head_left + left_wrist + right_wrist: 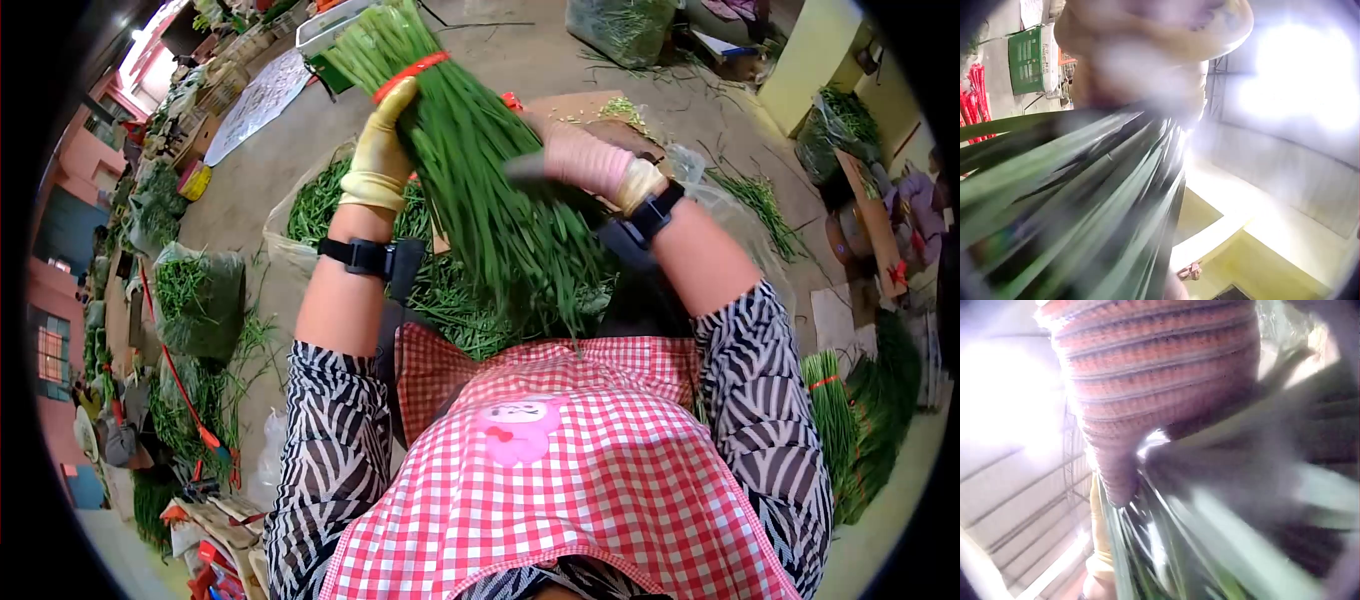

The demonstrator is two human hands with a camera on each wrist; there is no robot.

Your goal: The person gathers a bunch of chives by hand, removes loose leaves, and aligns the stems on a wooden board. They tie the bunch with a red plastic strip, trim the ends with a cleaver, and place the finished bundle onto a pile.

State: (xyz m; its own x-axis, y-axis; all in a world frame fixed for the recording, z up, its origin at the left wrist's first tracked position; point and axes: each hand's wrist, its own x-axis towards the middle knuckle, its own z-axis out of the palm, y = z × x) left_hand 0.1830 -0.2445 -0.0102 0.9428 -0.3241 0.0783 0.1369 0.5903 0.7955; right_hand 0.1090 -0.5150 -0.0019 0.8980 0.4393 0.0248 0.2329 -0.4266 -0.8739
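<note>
A thick bundle of long green leaves, like garlic chives (470,170), slants across the head view, bound near its pale stem end by a red band (412,75). My left hand (380,150), in a pale yellow glove, grips the bundle just below that band. My right hand (585,160) wears a pink ribbed glove with dark, motion-blurred fingers, extended across the bundle's right side. In the right wrist view, its thumb (1119,478) points down against the leaves (1166,550), with a bright gap beside it. Leaves (1085,206) fan out below my left hand in the left wrist view.
Loose greens (325,205) lie in a plastic sheet beneath the bundle. Full bags of greens (200,300) stand at left, with another bag (622,30) at the top. Tied bundles (828,400) lean at lower right. A green crate (1025,59) appears in the left wrist view.
</note>
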